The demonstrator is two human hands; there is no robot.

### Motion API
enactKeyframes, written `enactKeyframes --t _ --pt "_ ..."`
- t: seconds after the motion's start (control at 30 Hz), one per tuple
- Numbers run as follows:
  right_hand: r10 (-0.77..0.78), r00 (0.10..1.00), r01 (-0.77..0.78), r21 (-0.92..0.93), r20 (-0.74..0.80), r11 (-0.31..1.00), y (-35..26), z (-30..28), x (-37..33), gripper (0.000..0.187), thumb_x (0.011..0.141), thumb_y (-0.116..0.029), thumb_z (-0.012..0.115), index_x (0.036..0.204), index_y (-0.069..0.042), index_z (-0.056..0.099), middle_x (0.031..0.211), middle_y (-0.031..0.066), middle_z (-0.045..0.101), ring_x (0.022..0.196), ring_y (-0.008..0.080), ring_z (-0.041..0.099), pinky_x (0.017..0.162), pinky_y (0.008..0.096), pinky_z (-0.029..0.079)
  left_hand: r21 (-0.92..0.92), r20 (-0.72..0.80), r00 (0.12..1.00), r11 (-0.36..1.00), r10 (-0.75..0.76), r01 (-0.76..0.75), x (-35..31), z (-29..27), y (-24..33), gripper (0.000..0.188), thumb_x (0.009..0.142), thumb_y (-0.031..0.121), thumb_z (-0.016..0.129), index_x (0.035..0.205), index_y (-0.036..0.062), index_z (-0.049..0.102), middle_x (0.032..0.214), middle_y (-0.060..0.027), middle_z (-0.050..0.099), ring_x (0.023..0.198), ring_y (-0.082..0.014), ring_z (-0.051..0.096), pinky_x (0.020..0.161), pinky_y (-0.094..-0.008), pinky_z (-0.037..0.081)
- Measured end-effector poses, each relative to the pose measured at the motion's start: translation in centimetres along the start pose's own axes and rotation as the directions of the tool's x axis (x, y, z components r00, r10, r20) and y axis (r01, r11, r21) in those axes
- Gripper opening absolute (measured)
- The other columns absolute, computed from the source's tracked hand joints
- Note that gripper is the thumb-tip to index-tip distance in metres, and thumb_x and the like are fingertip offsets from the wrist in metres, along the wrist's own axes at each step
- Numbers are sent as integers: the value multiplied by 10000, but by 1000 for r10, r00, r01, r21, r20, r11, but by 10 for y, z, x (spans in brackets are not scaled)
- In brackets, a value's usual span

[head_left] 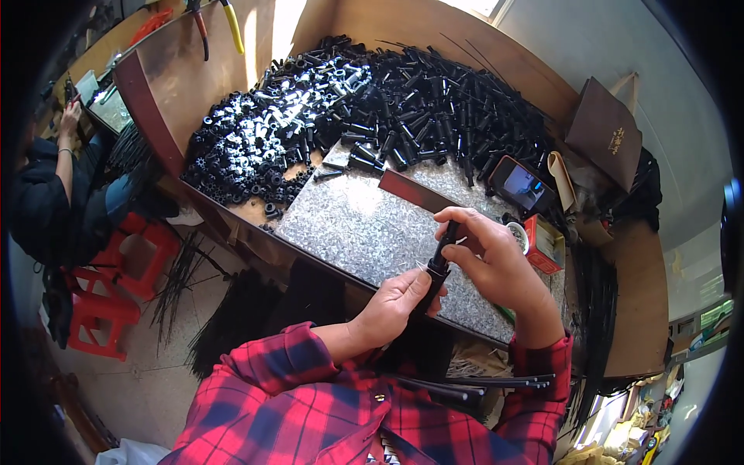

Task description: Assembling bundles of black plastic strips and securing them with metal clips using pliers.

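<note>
Between my two hands is a black tubular part (441, 262), held tilted above the near edge of the speckled stone slab (341, 225). My left hand (390, 307) wraps its lower end, thumb pressed along the side. Fingers and thumb of my right hand (496, 260) pinch the upper end. A few thin pale strands stick out beside my left thumb. What lies inside my left fist is partly hidden. Beyond the slab rises a large heap of black tubular parts (418, 108), with short ring-like black pieces (248, 147) at its left.
A phone (521, 186), a red box (545, 244) and a brown paper bag (607, 132) stand at the right. Wooden walls enclose the bench. Pliers (232, 27) hang at the upper left. Red stools (101, 314) and another person (62, 178) are at the left; black rods (473, 381) cross my lap.
</note>
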State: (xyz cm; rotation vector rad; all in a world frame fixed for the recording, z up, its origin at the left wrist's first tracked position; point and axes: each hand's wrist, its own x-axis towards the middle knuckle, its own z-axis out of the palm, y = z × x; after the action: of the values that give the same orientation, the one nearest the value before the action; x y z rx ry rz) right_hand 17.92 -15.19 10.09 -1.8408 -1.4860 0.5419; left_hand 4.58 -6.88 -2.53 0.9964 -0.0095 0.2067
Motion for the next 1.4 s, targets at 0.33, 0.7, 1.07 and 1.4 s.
enactKeyframes --t 0.33,0.7,1.07,1.4 --pt "142 988 -117 307 -61 945 16 13 -2 361 844 72 564 1187 -4 484 1012 46 556 945 95 543 820 243 462 -43 -5 999 998 -36 36 0 -5 5 405 1008 372 335 1027 21 536 854 -43 568 784 -114 544 739 -264 455" --pt "204 970 -135 405 -131 904 18 17 -7 446 825 -10 645 1232 -6 462 906 40 583 803 92 572 746 248 502 -37 -122 988 995 -92 88 -6 2 11 410 1005 368 351 1070 9 537 880 -54 583 808 -117 561 769 -269 458" --pt "-78 981 84 26 -178 996 50 39 -33 349 738 -211 733 925 28 561 894 186 578 882 339 581 768 396 453 -39 -31 1000 999 -3 2 0 4 5 359 1021 296 327 1115 10 521 871 -66 591 815 -128 563 769 -253 440" --pt "24 996 -6 203 -84 979 43 30 -29 304 736 -195 751 867 18 579 830 125 604 761 222 598 696 342 467 -59 -18 999 998 -37 36 -2 -1 7 388 1018 316 327 1148 -4 503 881 -79 591 797 -142 567 758 -271 454"
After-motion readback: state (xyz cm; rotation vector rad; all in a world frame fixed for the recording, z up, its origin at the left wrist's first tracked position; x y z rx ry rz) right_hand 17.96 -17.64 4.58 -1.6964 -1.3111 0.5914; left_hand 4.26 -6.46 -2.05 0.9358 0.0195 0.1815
